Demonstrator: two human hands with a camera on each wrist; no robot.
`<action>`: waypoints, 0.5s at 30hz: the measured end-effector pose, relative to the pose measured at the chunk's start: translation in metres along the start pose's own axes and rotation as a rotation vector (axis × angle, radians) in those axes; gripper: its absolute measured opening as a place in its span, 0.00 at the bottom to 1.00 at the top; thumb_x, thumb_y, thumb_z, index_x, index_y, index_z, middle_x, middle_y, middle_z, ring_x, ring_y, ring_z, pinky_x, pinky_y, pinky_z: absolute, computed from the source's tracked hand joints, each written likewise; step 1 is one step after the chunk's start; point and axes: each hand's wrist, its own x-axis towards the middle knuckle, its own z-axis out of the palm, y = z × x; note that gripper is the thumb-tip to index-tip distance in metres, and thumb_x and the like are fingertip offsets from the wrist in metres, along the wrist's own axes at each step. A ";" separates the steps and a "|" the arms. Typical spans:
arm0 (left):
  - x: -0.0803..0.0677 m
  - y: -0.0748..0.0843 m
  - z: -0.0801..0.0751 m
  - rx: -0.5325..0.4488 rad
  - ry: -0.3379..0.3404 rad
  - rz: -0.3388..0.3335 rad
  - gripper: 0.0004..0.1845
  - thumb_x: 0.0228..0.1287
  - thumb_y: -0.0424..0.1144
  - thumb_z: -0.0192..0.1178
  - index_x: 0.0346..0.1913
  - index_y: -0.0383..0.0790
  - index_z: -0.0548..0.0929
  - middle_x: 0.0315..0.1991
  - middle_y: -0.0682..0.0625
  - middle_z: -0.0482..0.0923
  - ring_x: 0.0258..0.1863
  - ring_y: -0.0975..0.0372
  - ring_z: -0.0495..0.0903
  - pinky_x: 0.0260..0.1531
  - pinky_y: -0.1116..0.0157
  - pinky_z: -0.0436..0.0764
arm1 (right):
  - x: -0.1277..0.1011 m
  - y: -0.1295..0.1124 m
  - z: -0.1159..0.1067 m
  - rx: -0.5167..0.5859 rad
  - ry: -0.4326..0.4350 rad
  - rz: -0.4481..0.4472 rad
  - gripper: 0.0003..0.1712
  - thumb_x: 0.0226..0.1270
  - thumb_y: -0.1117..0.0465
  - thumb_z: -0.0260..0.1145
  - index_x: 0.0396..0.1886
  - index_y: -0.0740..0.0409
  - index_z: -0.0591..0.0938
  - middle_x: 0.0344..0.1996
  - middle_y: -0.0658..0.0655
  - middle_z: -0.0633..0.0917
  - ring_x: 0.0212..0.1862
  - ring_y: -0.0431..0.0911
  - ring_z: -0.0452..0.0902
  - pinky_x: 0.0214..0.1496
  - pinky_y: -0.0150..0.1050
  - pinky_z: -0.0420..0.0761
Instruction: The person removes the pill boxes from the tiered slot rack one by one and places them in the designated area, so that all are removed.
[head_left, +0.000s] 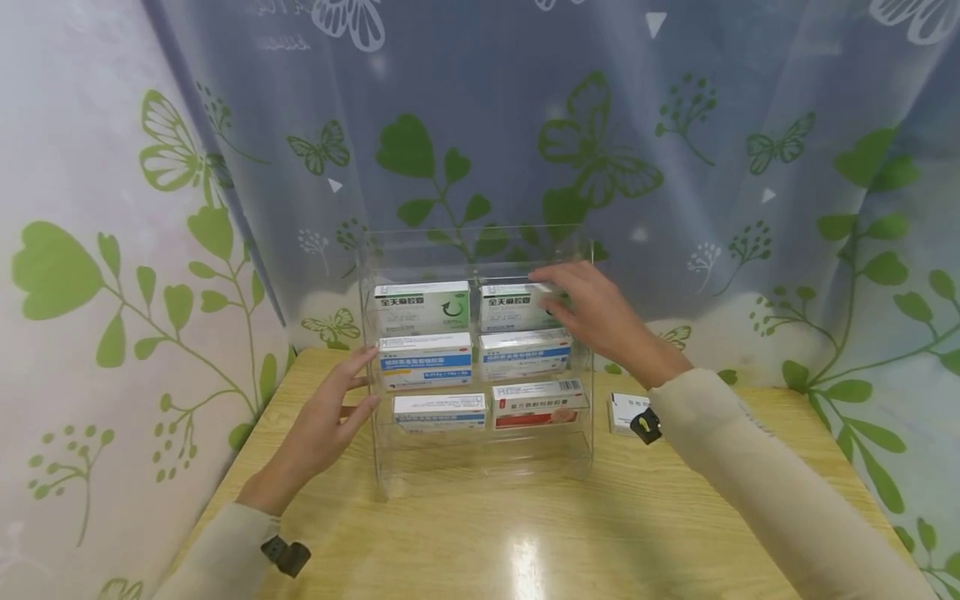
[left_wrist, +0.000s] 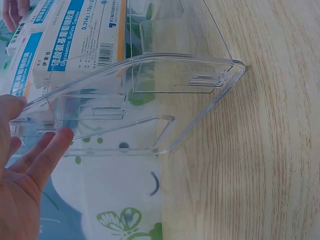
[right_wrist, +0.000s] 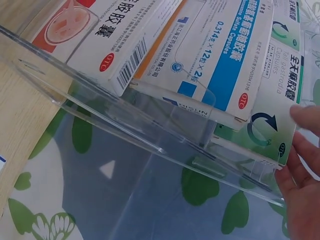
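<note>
A clear acrylic tiered rack [head_left: 480, 483] stands upright on the table, holding several medicine boxes in two columns. My right hand [head_left: 596, 312] pinches the outer end of the top right green-and-white medicine box [right_wrist: 270, 100], thumb at its printed face and fingers at its edge. At the rack's left side, my left hand [head_left: 322, 425] touches the clear side panel [left_wrist: 150, 62] with extended fingers. Blue-and-white boxes [head_left: 426, 362] fill the middle tier. Below are another blue-and-white box [head_left: 439, 413] and a red-and-white box [head_left: 538, 406].
Right of the rack, a small white box [head_left: 626, 412] lies on the wooden table [head_left: 450, 542], partly covered by the right wrist's strap. A curtain [head_left: 480, 100] printed with leaves and butterflies hangs behind and along both sides.
</note>
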 end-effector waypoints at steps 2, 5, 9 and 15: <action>0.000 0.000 0.000 0.000 -0.001 -0.001 0.41 0.77 0.25 0.64 0.86 0.45 0.60 0.84 0.33 0.61 0.61 0.35 0.85 0.46 0.54 0.96 | 0.000 0.000 0.001 -0.008 0.004 -0.003 0.24 0.77 0.68 0.71 0.69 0.59 0.83 0.65 0.60 0.88 0.69 0.58 0.80 0.78 0.58 0.79; 0.000 0.000 0.000 -0.002 -0.002 -0.001 0.41 0.77 0.24 0.64 0.86 0.44 0.60 0.84 0.33 0.61 0.61 0.35 0.85 0.46 0.55 0.96 | 0.001 0.000 0.002 -0.007 0.012 -0.012 0.22 0.77 0.70 0.70 0.68 0.60 0.84 0.63 0.60 0.88 0.67 0.58 0.81 0.77 0.58 0.80; 0.000 -0.001 0.000 -0.005 0.001 0.002 0.41 0.77 0.24 0.64 0.86 0.44 0.60 0.83 0.32 0.61 0.61 0.35 0.85 0.46 0.55 0.96 | 0.002 0.001 0.004 0.013 0.050 -0.077 0.19 0.77 0.72 0.69 0.64 0.59 0.86 0.60 0.60 0.88 0.64 0.57 0.81 0.76 0.58 0.81; 0.000 -0.002 0.001 -0.001 0.003 0.005 0.41 0.76 0.24 0.64 0.86 0.43 0.61 0.83 0.32 0.62 0.61 0.35 0.85 0.46 0.55 0.96 | 0.005 0.000 0.001 0.044 0.199 -0.188 0.18 0.76 0.76 0.67 0.61 0.62 0.87 0.57 0.64 0.87 0.58 0.59 0.83 0.61 0.54 0.88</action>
